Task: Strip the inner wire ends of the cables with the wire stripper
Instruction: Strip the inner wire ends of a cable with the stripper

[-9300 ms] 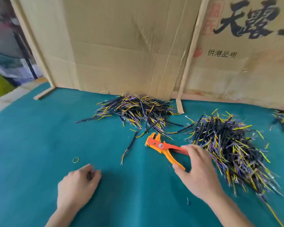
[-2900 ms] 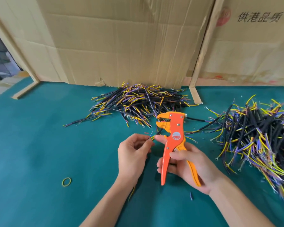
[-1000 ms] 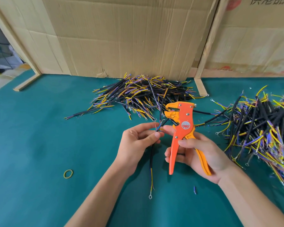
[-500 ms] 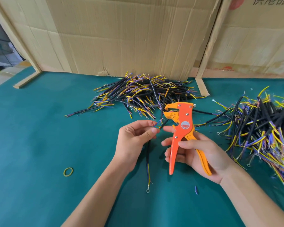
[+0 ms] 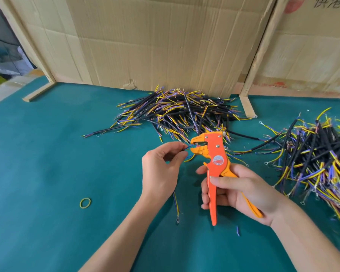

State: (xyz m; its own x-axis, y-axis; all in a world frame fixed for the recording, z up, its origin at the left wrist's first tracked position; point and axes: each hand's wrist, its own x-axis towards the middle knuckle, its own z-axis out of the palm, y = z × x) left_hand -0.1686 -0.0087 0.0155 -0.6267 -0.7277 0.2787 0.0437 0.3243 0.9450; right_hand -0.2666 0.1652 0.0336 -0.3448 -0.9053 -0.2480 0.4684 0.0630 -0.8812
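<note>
A snipped scrap of blue insulation lies on the green table nearest the camera, a small sign that stripping is under way. Just beyond it, the right hand wraps its fingers round the handles of the orange wire stripper, head pointing up and left, its jaws parted. The left hand pinches one cable between thumb and fingertips, feeding a thin blue inner wire into the mouth of the tool while the tail with its ring terminal hangs below the palm. The squeeze appears not yet made on this wire, and a yellow inner wire beside it looks still to do. A yellow rubber band lies to the near left. Farther right, a large heap of cables spreads along the table edge; farther back at centre, a second heap rests against the cardboard panel. Which heap is finished cannot be told from here, though bare copper seems to show on ends in both. Judged by these piles, much work likely remains.
</note>
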